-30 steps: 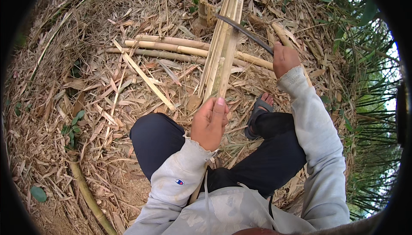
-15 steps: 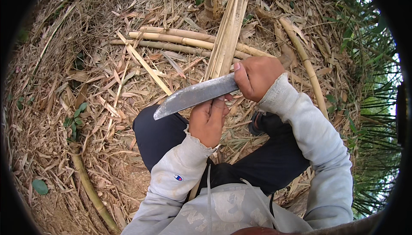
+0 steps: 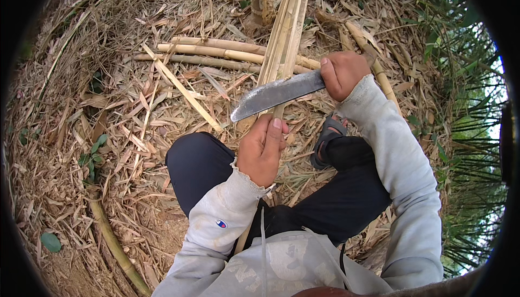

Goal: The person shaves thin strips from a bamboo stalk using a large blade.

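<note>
My right hand (image 3: 345,76) is wrapped round the handle of a machete (image 3: 279,95), whose broad grey blade points left and slightly down. The handle itself is hidden in my fist. Below the blade, my left hand (image 3: 262,148) pinches a thin bamboo strip (image 3: 278,110), thumb on top. That strip runs up under the blade toward a bundle of split bamboo (image 3: 281,42) stretching away from me. Whether the blade touches the strip I cannot tell. Much of the strip's near end is covered by my left hand.
Several bamboo poles (image 3: 216,51) lie crosswise under the bundle. A single split strip (image 3: 181,88) slants across the litter at left. Another pole (image 3: 374,61) lies at right, and one (image 3: 116,243) at lower left. My sandalled foot (image 3: 328,137) is near the right hand.
My right hand and the machete have shifted right and slightly up, uncovering more of the left hand's thumb and the strip. The split bundle has spread apart a little.
</note>
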The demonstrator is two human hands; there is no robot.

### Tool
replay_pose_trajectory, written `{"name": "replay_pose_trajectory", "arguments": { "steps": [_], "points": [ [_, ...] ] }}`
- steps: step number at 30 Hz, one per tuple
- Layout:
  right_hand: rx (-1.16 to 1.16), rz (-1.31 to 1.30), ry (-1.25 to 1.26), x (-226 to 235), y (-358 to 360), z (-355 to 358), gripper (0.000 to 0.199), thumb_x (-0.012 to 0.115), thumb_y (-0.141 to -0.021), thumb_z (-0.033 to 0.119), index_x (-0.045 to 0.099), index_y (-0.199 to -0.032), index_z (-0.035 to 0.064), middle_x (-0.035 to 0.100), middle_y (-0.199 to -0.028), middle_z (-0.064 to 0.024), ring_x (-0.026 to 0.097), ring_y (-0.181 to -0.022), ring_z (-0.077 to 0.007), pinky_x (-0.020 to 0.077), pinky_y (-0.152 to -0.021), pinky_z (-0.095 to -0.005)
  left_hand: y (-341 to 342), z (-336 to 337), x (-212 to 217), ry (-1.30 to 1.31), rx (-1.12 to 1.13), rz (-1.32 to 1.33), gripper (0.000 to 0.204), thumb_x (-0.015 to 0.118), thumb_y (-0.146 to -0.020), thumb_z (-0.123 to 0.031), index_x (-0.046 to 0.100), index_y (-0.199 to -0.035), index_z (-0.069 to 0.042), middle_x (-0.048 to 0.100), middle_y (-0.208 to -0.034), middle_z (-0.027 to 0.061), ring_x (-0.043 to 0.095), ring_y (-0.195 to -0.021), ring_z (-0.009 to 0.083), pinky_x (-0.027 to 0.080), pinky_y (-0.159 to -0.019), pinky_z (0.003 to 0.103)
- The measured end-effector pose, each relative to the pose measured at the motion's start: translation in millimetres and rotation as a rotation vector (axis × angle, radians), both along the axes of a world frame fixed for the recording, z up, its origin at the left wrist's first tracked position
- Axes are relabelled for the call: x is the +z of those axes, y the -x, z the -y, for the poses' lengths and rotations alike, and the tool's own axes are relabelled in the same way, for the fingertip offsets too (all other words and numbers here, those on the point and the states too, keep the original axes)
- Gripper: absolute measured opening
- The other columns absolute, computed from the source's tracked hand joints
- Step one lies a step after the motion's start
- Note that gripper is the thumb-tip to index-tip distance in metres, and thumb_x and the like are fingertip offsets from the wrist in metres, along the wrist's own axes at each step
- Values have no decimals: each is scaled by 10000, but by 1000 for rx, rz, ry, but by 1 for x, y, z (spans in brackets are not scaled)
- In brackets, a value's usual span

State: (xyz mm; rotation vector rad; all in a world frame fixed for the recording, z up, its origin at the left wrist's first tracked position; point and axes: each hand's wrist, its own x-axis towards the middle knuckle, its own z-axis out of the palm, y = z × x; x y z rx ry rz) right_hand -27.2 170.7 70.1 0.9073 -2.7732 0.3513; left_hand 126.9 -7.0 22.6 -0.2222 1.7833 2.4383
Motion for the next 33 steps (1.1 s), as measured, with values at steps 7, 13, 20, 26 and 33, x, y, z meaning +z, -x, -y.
{"name": "replay_pose_trajectory", "arguments": {
  "steps": [7,13,20,26,33],
  "points": [
    [155,93,39,4,-44,42,423,400,-895,294,617,-636,38,586,-591,-177,592,-591,-381,488,-615,-479,-3,-4,1,-25,1,-10,291,394,-1031,-284,499,-947,-26,358,-562,-50,244,-408,24,179,-386,204],
    [-42,-31,82,7,3,-5,469,362,-919,296,596,-612,29,566,-589,-198,570,-600,-406,476,-635,-484,-14,-1,13,-69,-45,3,290,386,-1032,-285,485,-920,-36,347,-555,-57,244,-408,23,192,-370,205],
    [150,58,36,3,-26,28,441,385,-907,298,609,-625,44,593,-616,-190,594,-609,-395,499,-649,-473,-9,-1,-5,20,4,-39,283,393,-1031,-278,491,-919,-38,350,-552,-61,254,-421,19,184,-398,203],
    [-114,-6,47,-2,30,-22,445,375,-881,302,614,-627,25,576,-585,-201,591,-605,-400,493,-637,-482,-11,-8,-4,37,-65,25,291,400,-1028,-287,494,-911,-37,353,-547,-58,268,-431,24,193,-406,207],
    [-35,-68,-15,5,25,7,414,385,-879,290,646,-666,51,607,-636,-197,606,-622,-399,497,-650,-483,-17,0,-8,62,-41,13,288,393,-1029,-277,491,-892,-43,364,-545,-48,273,-421,30,199,-398,210]
  ]
}}
